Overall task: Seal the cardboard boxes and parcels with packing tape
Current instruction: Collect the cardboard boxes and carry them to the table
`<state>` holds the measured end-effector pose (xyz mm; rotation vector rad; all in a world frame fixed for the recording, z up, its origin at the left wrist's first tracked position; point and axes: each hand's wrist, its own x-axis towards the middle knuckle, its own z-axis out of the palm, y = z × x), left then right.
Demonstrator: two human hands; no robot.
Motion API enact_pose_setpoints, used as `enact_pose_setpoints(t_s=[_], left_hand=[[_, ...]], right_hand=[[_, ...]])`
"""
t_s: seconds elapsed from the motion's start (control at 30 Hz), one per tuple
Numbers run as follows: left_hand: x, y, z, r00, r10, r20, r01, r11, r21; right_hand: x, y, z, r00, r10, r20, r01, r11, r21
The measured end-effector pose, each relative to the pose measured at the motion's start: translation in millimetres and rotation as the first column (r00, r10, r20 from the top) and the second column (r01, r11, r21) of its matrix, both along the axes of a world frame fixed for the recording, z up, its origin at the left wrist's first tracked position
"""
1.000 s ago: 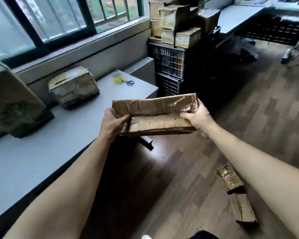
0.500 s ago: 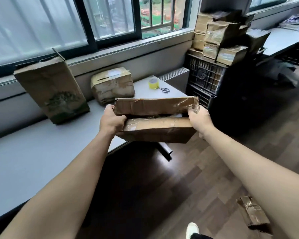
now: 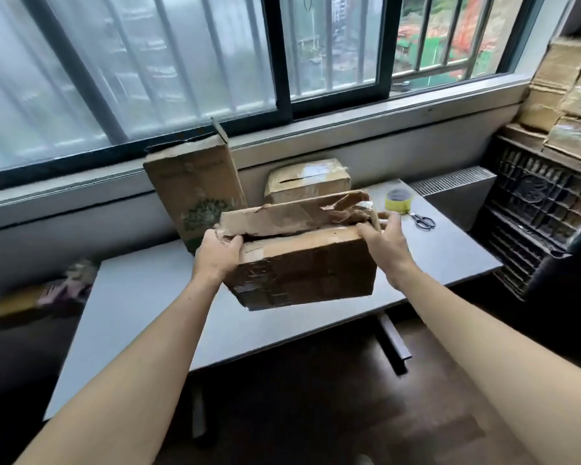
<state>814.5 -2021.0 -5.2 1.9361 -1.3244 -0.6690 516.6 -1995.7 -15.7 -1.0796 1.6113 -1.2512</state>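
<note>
The cardboard box [image 3: 306, 266] hangs just above the counter [image 3: 131, 313], carried between both hands. The left hand [image 3: 217, 253] grips its left end, fingers curled round the torn edge. The right hand [image 3: 386, 243] clamps the right end, thumb on the near face. It looks light but limp. The creased walls and gaping top flap [image 3: 292, 213] would likely buckle, so the ends or the underside seem the safer hold. Farther right lie the tape roll [image 3: 398, 200] and scissors [image 3: 423, 220]. Half a second earlier the box was partly out over the floor [image 3: 316, 414]; now it is over the counter, close in front of the tall box [image 3: 195, 186].
</note>
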Motion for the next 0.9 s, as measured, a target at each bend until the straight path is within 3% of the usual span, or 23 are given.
enact_pose_setpoints(t_s=[0.23, 0.4, 0.53, 0.67, 0.9], left_hand=[[6, -53, 5, 0.990, 0.128, 0.065, -0.129, 0.991, 0.021], [10, -92, 5, 0.988, 0.153, 0.029, -0.155, 0.986, 0.066], [10, -136, -6, 0.986, 0.104, -0.133, -0.087, 0.988, 0.128], [5, -178, -14, 0.979, 0.005, -0.205, 0.029, 0.987, 0.160], [6, -246, -35, 0.977, -0.096, -0.191, 0.138, 0.965, 0.223]], right_hand=[[15, -89, -5, 0.991, 0.133, 0.023, -0.133, 0.991, 0.005], [22, -129, -8, 0.981, 0.181, 0.063, -0.181, 0.983, -0.001], [23, -160, -12, 0.989, 0.143, 0.042, -0.144, 0.989, 0.021], [23, -189, -17, 0.997, 0.069, 0.024, -0.070, 0.996, 0.051], [26, -239, -35, 0.995, -0.056, -0.080, 0.065, 0.991, 0.117]])
